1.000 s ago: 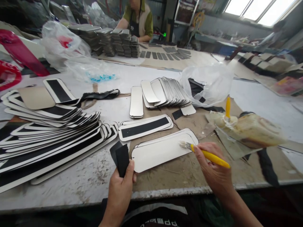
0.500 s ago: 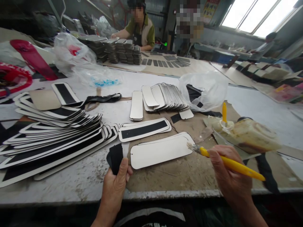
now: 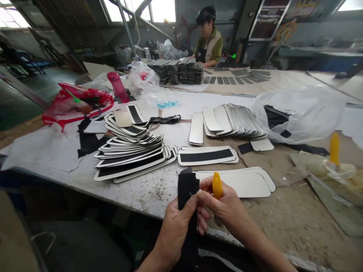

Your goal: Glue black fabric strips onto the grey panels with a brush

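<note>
A bundle of black strips (image 3: 185,189) is gripped in my left hand (image 3: 177,223), thumb across its front. My right hand (image 3: 224,204) holds a brush by its yellow handle (image 3: 217,185), and its fingertips touch the edge of the black strips. The brush's bristles are hidden. Just beyond my hands lie overlapping white rounded panels (image 3: 249,183). Behind them is a white panel with a black strip down its middle (image 3: 207,155).
Black-and-white panels (image 3: 133,158) are piled at the left, white panels (image 3: 238,121) fanned at centre right. A plastic bag (image 3: 300,113) and a glue container with a yellow handle (image 3: 334,151) stand right. A person (image 3: 208,41) works across the table.
The view has swung left. My right hand has come over to my left hand, taking the brush away from the white panel. The black strips are now held upright between both hands.
</note>
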{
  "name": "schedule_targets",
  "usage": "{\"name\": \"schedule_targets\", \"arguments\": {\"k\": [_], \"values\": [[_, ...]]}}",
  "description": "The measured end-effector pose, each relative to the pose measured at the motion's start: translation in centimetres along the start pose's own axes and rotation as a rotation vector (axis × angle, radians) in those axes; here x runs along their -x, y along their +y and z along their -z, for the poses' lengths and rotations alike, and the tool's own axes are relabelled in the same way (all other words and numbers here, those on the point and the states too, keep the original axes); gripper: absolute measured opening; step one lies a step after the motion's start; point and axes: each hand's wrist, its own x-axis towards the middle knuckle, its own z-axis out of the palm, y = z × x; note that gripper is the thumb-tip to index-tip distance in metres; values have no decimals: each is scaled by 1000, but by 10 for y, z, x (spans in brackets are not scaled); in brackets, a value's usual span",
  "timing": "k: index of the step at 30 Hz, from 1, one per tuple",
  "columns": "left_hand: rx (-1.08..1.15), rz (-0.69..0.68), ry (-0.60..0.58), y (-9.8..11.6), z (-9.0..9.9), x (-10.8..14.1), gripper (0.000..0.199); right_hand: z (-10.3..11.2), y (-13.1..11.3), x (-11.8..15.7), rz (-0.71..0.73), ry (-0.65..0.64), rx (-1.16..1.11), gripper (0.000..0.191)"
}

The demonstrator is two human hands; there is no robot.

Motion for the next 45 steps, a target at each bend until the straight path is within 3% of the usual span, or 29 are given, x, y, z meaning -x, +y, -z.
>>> {"name": "schedule_targets", "arguments": {"k": [2, 5, 7, 11, 13, 19, 25, 31, 36, 40, 45], "values": [[4, 8, -30, 0, -1, 1, 31, -7, 2, -2, -97, -87, -198, 34], [-8, 18, -47, 0, 0, 2, 28, -10, 3, 0, -97, -70, -232, 33], [-24, 29, -53, -1, 3, 2, 28, -8, 1, 2, -57, 12, -149, 32], [-36, 51, -35, -5, 9, 2, 30, -2, -1, 0, 101, 306, 147, 31], [-31, 58, -17, -6, 11, 1, 30, -1, -1, -1, 121, 347, 173, 30], [-13, 64, -23, -5, 11, 1, 30, -7, -4, 0, 21, 251, 31, 31], [-188, 57, -92, -5, 25, 6, 38, 11, -15, -1, 138, 393, 78, 28], [-208, 103, 10, -12, 46, 11, 36, 19, -23, 6, 183, 344, -35, 26], [-221, 99, 78, -12, 58, 17, 33, 23, -31, 15, 232, 230, 43, 27], [-200, 121, 119, -8, 66, 19, 33, 31, -28, 20, 232, 225, 100, 26], [-151, 32, 207, 3, 68, 9, 32, 40, -25, 33, 214, 189, 176, 26]]}}
